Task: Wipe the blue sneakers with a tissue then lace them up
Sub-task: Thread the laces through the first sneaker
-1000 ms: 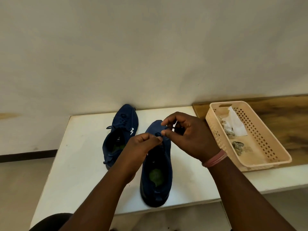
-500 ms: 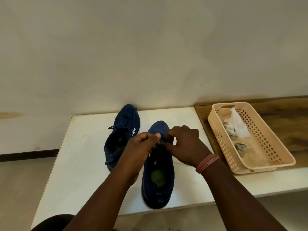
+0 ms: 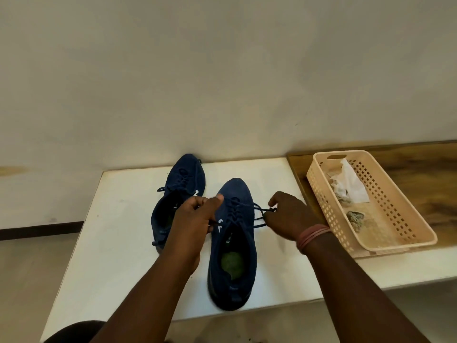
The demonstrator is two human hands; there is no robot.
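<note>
Left hand pinched one lace end beside the near sneaker; right hand fingers pinched the other lace, drawn rightward.

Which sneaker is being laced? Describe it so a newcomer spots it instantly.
On the white table stand two blue sneakers. It is the right sneaker, nearer the basket. Unlike the left sneaker, both hands pull its laces sideways.

Plain cream wall, white table, wooden counter, pale floor
</note>
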